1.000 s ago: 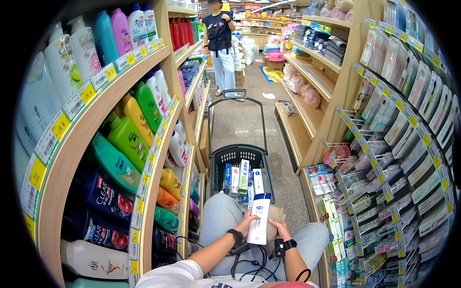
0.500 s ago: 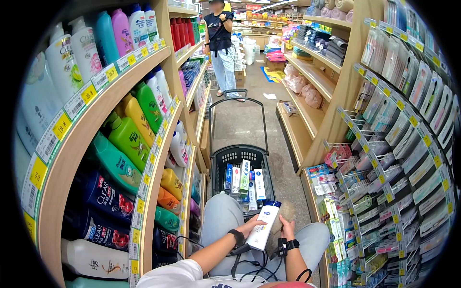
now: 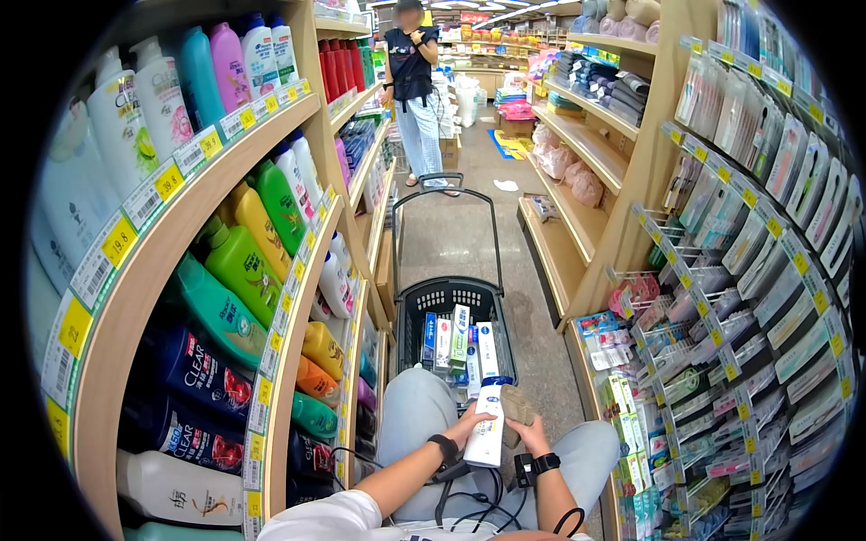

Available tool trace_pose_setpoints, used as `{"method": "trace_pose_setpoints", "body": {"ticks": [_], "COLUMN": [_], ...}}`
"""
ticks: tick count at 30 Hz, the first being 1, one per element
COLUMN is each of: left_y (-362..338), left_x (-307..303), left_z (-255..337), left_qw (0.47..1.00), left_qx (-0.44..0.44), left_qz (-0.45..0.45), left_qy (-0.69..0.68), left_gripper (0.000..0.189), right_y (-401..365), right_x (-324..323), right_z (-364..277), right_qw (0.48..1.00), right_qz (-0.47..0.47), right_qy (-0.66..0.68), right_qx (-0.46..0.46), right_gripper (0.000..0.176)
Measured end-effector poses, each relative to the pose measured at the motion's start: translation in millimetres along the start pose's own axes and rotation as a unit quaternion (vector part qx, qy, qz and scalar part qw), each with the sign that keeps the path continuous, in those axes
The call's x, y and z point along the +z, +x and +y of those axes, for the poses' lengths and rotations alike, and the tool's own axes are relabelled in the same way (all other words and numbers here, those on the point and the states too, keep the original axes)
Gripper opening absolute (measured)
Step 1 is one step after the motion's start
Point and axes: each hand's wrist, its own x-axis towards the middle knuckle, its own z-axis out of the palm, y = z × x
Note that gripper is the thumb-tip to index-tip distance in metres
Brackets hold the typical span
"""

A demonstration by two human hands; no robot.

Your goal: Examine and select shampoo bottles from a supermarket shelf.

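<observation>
A white bottle with a dark blue cap (image 3: 487,428) is in my left hand (image 3: 466,426), held nearly upright above my lap. Close beside it, my right hand (image 3: 532,435) has its fingers wrapped round a greyish-brown cloth-like thing (image 3: 518,408), which touches the bottle's right side. Just beyond my hands stands a black basket (image 3: 451,290) with a tall handle. Several boxes lie in it, among them a green and white box (image 3: 459,332) and a white and blue box (image 3: 487,350).
On the left, shelves (image 3: 216,149) hold several shampoo bottles (image 3: 239,270). Racks of hanging packets (image 3: 758,225) line the right side. A person (image 3: 415,90) stands up the aisle near more shelves, with a white scrap (image 3: 506,186) on the floor.
The bottle has turned more upright and moved slightly left and down. My right hand has shifted a little left, bringing the greyish-brown thing against the bottle.
</observation>
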Motion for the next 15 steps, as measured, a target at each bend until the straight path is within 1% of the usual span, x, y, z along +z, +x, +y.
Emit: {"method": "trace_pose_setpoints", "body": {"ticks": [2, 5, 8, 14, 15], "left_y": [-3.5, -7.7, -8.1, -6.2, -7.0], "left_x": [3.1, 4.7, 4.6, 2.3, 2.7], "left_z": [3.2, 5.9, 6.2, 6.0, 6.9], "left_qw": [1.0, 0.999, 0.998, 0.995, 0.994], "left_qx": [-0.014, -0.025, -0.021, -0.018, -0.018], "left_qz": [0.013, 0.032, 0.044, 0.07, 0.075], "left_qy": [-0.02, -0.025, -0.032, -0.075, -0.083], "left_gripper": [0.057, 0.056, 0.052, 0.045, 0.044], "right_y": [1.4, 2.5, 1.2, 0.5, 1.1], "right_x": [1.6, 0.8, 0.4, -1.3, -1.9], "right_z": [1.9, 3.3, 4.2, 4.9, 5.7], "right_qw": [1.0, 0.999, 0.997, 0.995, 0.993], "right_qz": [-0.009, -0.01, -0.034, -0.072, -0.094], "right_qy": [0.016, 0.043, 0.067, 0.064, 0.071], "right_qx": [-0.018, 0.012, 0.006, 0.025, 0.025], "right_gripper": [0.036, 0.038, 0.04, 0.042, 0.042]}}
